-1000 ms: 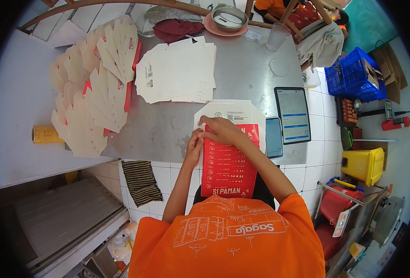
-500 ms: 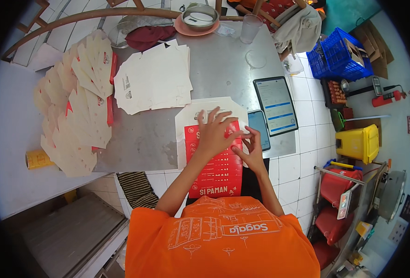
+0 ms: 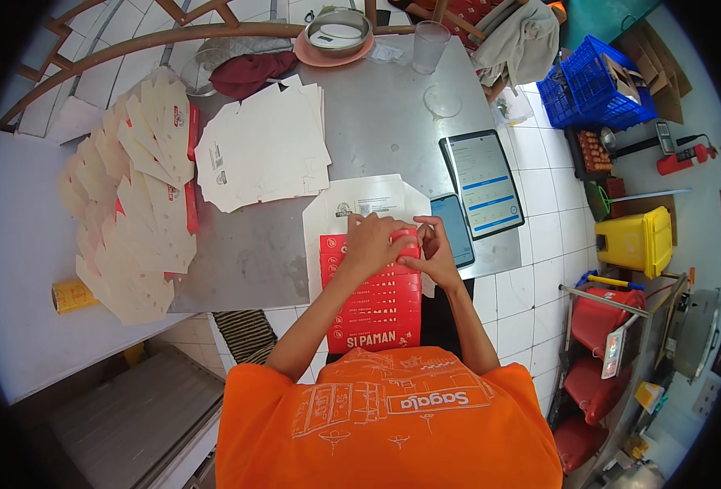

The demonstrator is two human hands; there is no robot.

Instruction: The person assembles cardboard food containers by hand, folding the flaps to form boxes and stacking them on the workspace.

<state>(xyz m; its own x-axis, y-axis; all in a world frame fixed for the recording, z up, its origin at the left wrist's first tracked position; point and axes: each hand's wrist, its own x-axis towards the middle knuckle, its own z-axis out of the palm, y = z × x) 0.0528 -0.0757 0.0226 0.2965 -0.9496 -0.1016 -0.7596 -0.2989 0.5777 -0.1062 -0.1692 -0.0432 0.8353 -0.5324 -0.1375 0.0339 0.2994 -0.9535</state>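
Observation:
In front of me is a fanned stack of flat red-and-white cardboard box blanks (image 3: 374, 314), its red panels overlapping like steps toward my body. A white panel with a dark printed mark extends from the stack's far end over the table. My left hand (image 3: 372, 244) has its fingers curled over the top red panel. At that panel's right corner, my right hand (image 3: 437, 259) pinches a red cardboard flap (image 3: 407, 242), which is bent up between the two hands. The fingertips partly hide the flap.
A pile of white box blanks (image 3: 262, 147) lies beyond my left arm, with many fanned blanks (image 3: 136, 204) farther left. A phone (image 3: 453, 231) and a tablet (image 3: 484, 186) lie on the metal table (image 3: 377, 122) to the right. A plastic cup (image 3: 431, 47) and metal bowl (image 3: 338, 33) stand at the back.
My left hand has drawn nearer and its spread fingers have curled in. My right hand has closed on the corner flap, which is now bent up.

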